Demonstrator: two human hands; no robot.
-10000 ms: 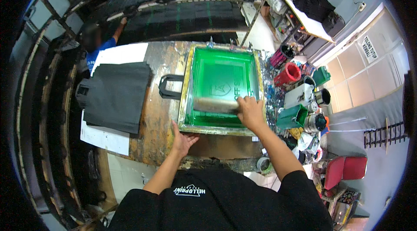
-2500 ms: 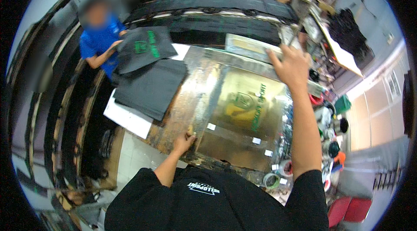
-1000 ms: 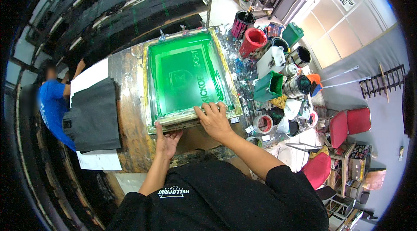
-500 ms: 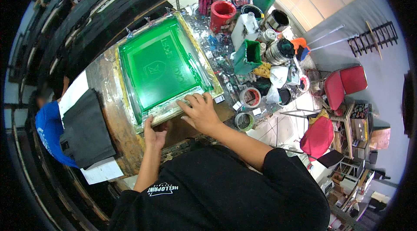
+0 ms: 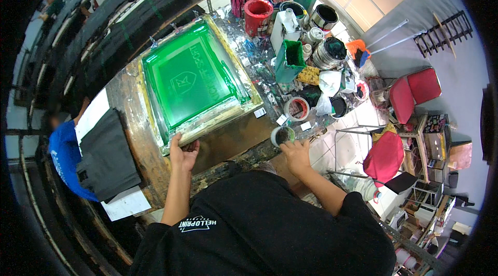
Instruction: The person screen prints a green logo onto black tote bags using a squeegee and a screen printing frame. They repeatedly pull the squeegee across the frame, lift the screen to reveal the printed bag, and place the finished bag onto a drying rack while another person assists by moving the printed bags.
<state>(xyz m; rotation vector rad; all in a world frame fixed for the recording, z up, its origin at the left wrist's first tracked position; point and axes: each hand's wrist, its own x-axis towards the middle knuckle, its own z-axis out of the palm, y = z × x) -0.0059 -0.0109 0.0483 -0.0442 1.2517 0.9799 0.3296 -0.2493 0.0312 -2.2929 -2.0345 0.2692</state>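
Note:
My left hand [image 5: 184, 154] grips the near left corner of a screen-printing frame [image 5: 207, 129], thumb on top and fingers beneath. The frame's near side looks raised off the board, and its far side sits by metal clamps. Wet green ink coats the mesh [image 5: 199, 86], where a pale emblem and lettering show. At the table's near edge, my right hand [image 5: 296, 157] is closed at the near rim of a small round tub [image 5: 277, 138], pale with a dark, greenish inside. Its fingertips are partly hidden.
A black folded cloth [image 5: 109, 156] and white sheets lie left, beside a person in blue [image 5: 66, 156]. Right of the frame crowd a red bucket [image 5: 258, 19], a green open container [image 5: 288, 63], paint cans and a red-lined tub [image 5: 296, 109]. Red chairs [image 5: 384, 156] stand beyond.
My right hand has left the frame's near edge and moved right to the small tub. My left hand keeps its hold on the frame. The view has shifted slightly.

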